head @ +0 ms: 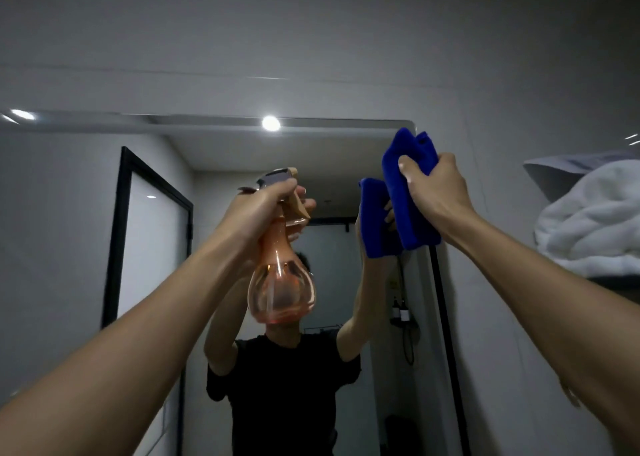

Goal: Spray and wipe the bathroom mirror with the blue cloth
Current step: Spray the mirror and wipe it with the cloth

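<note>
- Both arms up in front of the mirror (221,164), head view looks up at its top edge.
- Left hand (263,206) wraps the neck of the bottle (281,282), thumb side over the sprayer head, fingers curled round the front by the trigger; can't tell how far the trigger is pressed.
- Bottle is clear, orange-pink, bulb-shaped at the base, hangs roughly upright below the hand, in front of the mirror's middle. Nozzle points toward the glass.
- Right hand (434,188) grips the cloth (410,192) in a tight fist, thumb across its front.
- Cloth is blue, bunched & folded; one end sticks up above the fist, the other hangs below it. It sits by the mirror's upper right corner; can't tell if it touches the glass.
- Cloth's reflection shows just left of it, a second blue shape in the glass.
- Mirror also shows a person in a black tee w/ both arms raised, the bottle covering the head area.
- Round ceiling light (270,123) glares in the reflection near the top edge.
- Dark-framed door (152,247) reflected on the left side of the glass.
- White towel (592,227) piled on a shelf at far right, well apart from the cloth.
- Grey wall (311,39) above the mirror.
</note>
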Demonstrator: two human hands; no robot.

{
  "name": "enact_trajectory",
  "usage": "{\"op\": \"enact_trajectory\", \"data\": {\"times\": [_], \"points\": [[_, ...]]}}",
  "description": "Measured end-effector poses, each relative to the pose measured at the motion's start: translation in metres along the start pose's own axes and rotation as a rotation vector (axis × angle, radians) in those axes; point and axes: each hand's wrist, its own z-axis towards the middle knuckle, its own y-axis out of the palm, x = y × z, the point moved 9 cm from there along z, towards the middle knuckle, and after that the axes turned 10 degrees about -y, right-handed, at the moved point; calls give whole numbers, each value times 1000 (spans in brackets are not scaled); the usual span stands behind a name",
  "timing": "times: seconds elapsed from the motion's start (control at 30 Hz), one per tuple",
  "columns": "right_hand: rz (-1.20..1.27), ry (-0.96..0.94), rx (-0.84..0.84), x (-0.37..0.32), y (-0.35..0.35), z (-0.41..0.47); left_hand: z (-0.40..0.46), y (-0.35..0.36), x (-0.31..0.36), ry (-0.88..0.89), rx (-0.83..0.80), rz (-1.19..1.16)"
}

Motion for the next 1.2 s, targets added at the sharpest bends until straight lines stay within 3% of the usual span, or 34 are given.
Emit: {"op": "enact_trajectory", "data": {"times": [0.17, 0.3, 0.43, 0.67, 0.83, 0.97, 1.03, 1.1, 1.2], "points": [[-54, -40, 34, 0, 4, 11, 15, 8, 11, 73, -9, 56], [-80, -46, 93, 8, 0, 16, 31, 16, 3, -59, -141, -9], [-104, -59, 107, 19, -2, 19, 43, 12, -9, -106, -141, 26], [-146, -176, 145, 13, -1, 35, 29, -2, -10, 48, -40, 33], [-294, -150, 136, 22, 20, 45, 22, -17, -18, 73, -83, -2], [-339, -128, 236, -3, 39, 66, 24, -32, -17, 119, -61, -1], [-336, -264, 209, -39, 66, 71, 26, -42, -14, 129, -52, -8], [-359, -522, 117, -77, 105, 53, 26, -53, -12, 127, -67, -66], [-443, -827, -4, -85, 142, -12, 23, -60, -14, 109, -109, -146]]}}
